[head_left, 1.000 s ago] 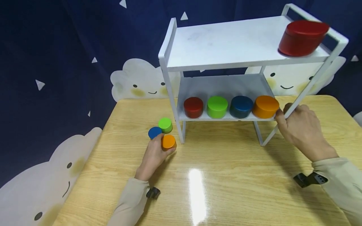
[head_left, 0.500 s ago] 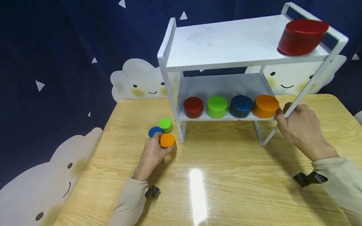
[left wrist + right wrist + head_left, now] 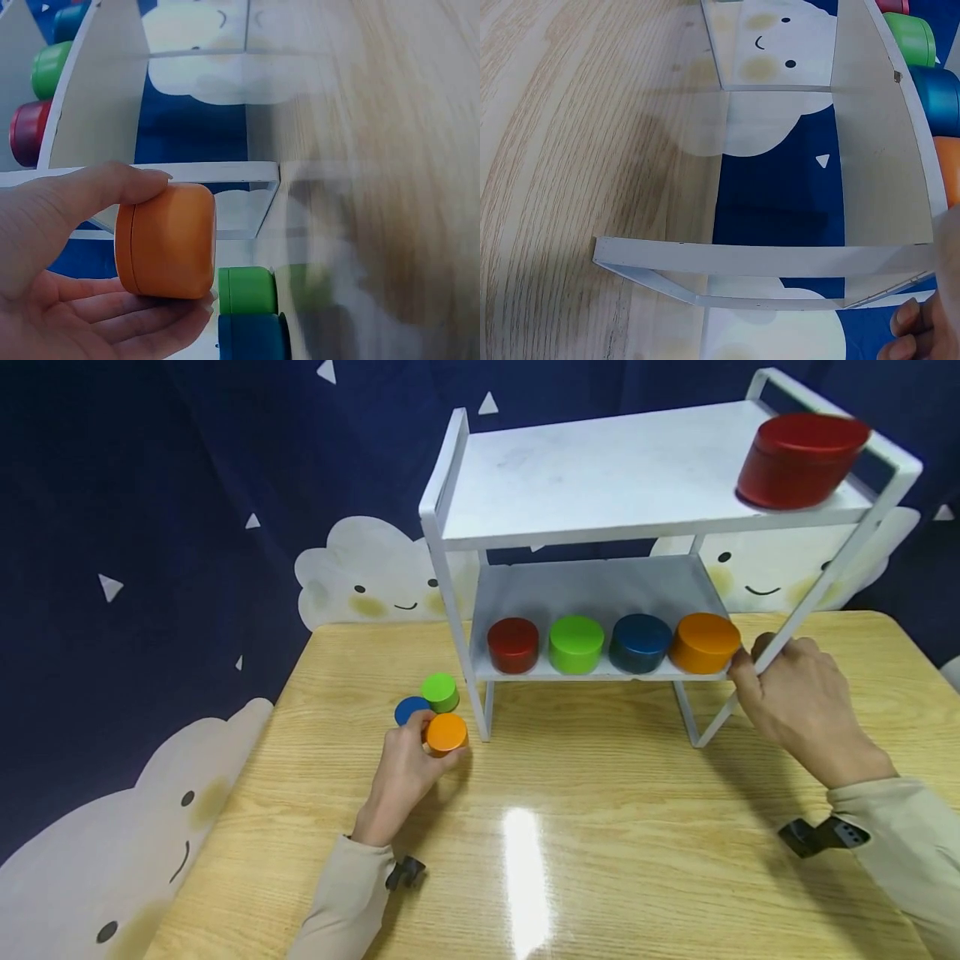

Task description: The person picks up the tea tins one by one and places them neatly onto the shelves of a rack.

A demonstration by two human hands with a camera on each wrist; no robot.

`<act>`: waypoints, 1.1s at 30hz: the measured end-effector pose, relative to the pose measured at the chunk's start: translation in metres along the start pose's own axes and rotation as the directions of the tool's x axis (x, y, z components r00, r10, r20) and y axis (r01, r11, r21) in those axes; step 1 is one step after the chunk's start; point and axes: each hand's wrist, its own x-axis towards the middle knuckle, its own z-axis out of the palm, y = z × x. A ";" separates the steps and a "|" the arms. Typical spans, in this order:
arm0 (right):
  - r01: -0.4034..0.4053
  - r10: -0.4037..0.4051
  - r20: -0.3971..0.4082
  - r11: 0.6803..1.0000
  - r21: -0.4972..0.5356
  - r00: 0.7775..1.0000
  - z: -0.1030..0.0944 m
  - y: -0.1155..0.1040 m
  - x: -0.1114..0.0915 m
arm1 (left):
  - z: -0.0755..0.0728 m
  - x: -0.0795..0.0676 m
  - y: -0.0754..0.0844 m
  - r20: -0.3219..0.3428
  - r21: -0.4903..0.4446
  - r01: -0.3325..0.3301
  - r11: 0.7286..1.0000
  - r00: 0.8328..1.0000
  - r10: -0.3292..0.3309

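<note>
My left hand (image 3: 401, 772) holds a small round orange tin (image 3: 446, 733) between thumb and fingers, left of a white two-tier rack (image 3: 615, 468). In the left wrist view the thumb lies over one side of this orange tin (image 3: 169, 240) and the fingers curl below it. Close behind it on the table stand a small blue tin (image 3: 409, 709), partly hidden by the hand, and a small green tin (image 3: 440, 692). My right hand (image 3: 813, 710) grips the rack's right front upright near the lower shelf; some of its fingers (image 3: 907, 319) show past the frame in the right wrist view.
Along the lower shelf sit red (image 3: 513, 646), green (image 3: 576, 646), blue (image 3: 640, 644) and orange (image 3: 705, 644) tins in a row. A larger red tin (image 3: 802, 460) stands on the upper shelf's right end. Behind the wooden table (image 3: 615, 860) hangs a dark blue curtain (image 3: 187, 485) with clouds.
The left hand has shifted slightly left and back, with the orange tin still in its grip. The right hand and the rack stay where they were.
</note>
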 end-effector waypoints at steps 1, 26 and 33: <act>0.004 -0.004 -0.002 1.000 -0.002 1.000 0.000 0.000 0.000 | -0.001 0.000 0.001 0.002 0.000 0.000 1.000 1.000 0.000; -0.001 0.001 -0.007 1.000 -0.010 1.000 -0.001 0.001 -0.001 | -0.023 -0.004 0.046 -0.041 -0.085 -0.178 0.980 0.984 0.175; 0.005 -0.005 -0.022 1.000 -0.013 1.000 0.000 0.000 -0.001 | -0.029 -0.008 0.066 -0.025 -0.105 -0.218 0.970 0.976 0.216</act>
